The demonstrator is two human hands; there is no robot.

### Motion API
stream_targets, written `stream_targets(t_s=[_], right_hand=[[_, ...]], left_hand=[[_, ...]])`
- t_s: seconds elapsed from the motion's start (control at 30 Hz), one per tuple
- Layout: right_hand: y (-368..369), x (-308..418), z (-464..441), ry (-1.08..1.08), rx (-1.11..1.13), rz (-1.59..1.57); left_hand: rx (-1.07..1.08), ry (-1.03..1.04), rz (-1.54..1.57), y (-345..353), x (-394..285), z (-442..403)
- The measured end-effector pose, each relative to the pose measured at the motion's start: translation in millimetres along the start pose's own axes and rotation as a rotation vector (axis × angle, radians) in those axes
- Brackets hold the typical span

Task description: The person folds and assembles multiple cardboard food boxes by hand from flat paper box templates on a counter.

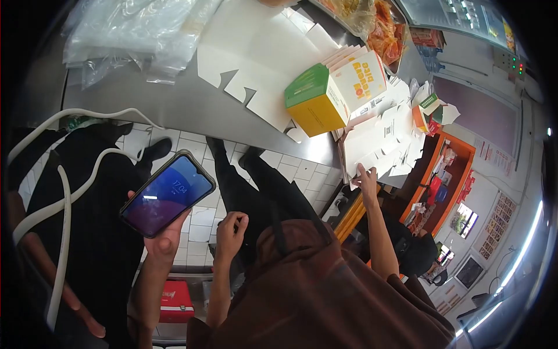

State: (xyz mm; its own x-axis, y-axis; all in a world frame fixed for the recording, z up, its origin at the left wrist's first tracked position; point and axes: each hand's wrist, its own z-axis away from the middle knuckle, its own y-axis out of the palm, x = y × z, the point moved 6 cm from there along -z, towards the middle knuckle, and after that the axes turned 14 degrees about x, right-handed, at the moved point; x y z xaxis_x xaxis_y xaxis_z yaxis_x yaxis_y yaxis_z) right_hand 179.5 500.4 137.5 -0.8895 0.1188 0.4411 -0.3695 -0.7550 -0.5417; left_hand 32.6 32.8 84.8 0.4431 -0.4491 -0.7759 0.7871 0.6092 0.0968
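Note:
My right hand (367, 179) reaches to the steel table's edge and pinches the near edge of a stack of flat white cardboard boxes (372, 142). My left hand (231, 234) hangs in front of my body with curled fingers and nothing visible in it. Close by on its left, another person's hand (164, 241) holds up a phone (168, 195) with its screen lit, showing 17:04. A folded green, yellow and white food box (317, 102) sits on the table beside the stack. Large white cardboard sheets (261, 52) with cut-out edges lie behind it.
Clear plastic bags (131, 38) cover the table's far left. A tray of bagged orange food (386, 35) is at the back. White cables (87, 116) loop at left. An orange shelf (459, 168) stands right, and a red box (176, 301) sits low.

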Motion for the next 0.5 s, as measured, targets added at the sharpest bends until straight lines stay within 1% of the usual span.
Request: stream_targets(t_s=[0.13,0.23,0.33,0.43,0.5], right_hand=[[-0.4,2.4,-2.0,0.010,0.020,0.032],[-1.7,1.9,-1.2,0.009,0.029,0.053],[-2.4,1.6,-2.7,0.016,0.037,0.083],[-3.1,4.5,-2.9,0.028,0.050,0.100],[-2.8,5.4,-2.5,0.035,0.057,0.113]], left_hand=[[-0.025,-0.067,0.025,4.2,15.0,-5.6],[0.025,-0.152,0.044,10.8,27.0,-8.4],[0.045,-0.053,-0.086,16.9,28.7,-9.0],[0.041,-0.002,-0.092,19.8,32.7,-12.0],[0.072,-0.054,-0.053,19.8,36.7,-13.7]])
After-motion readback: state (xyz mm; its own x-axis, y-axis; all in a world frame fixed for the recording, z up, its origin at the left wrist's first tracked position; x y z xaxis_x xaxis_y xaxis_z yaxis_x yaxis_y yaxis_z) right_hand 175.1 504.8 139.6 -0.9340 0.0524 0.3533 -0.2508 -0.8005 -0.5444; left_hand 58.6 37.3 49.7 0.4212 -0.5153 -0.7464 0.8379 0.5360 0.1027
